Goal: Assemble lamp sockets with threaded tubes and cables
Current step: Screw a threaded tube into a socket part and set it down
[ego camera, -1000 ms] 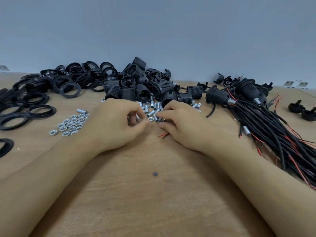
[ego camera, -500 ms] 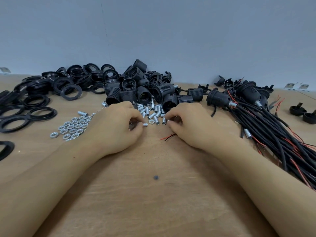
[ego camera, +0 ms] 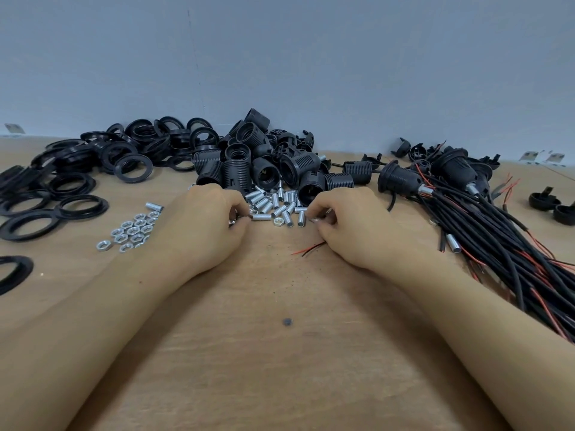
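My left hand (ego camera: 202,234) rests on the wooden table (ego camera: 280,368), its curled fingers pinching the end of a silver threaded tube (ego camera: 260,217). My right hand (ego camera: 351,228) lies opposite and pinches a small silver metal part (ego camera: 314,219) at its fingertips. The red and black ends of a cable (ego camera: 308,249) stick out from under my right palm. Between the hands lies a heap of loose threaded tubes (ego camera: 280,202). Behind it stands a pile of black lamp sockets (ego camera: 267,163).
Several silver nuts (ego camera: 133,232) lie left of my left hand. Black rings (ego camera: 77,172) cover the far left. A thick bundle of black cables (ego camera: 504,250) with mounted sockets (ego camera: 401,180) fills the right. Black caps (ego camera: 553,208) sit at the far right. A wall runs behind.
My hands have drawn apart from the middle, each taking a small silver piece with it. The view has tilted slightly upward.
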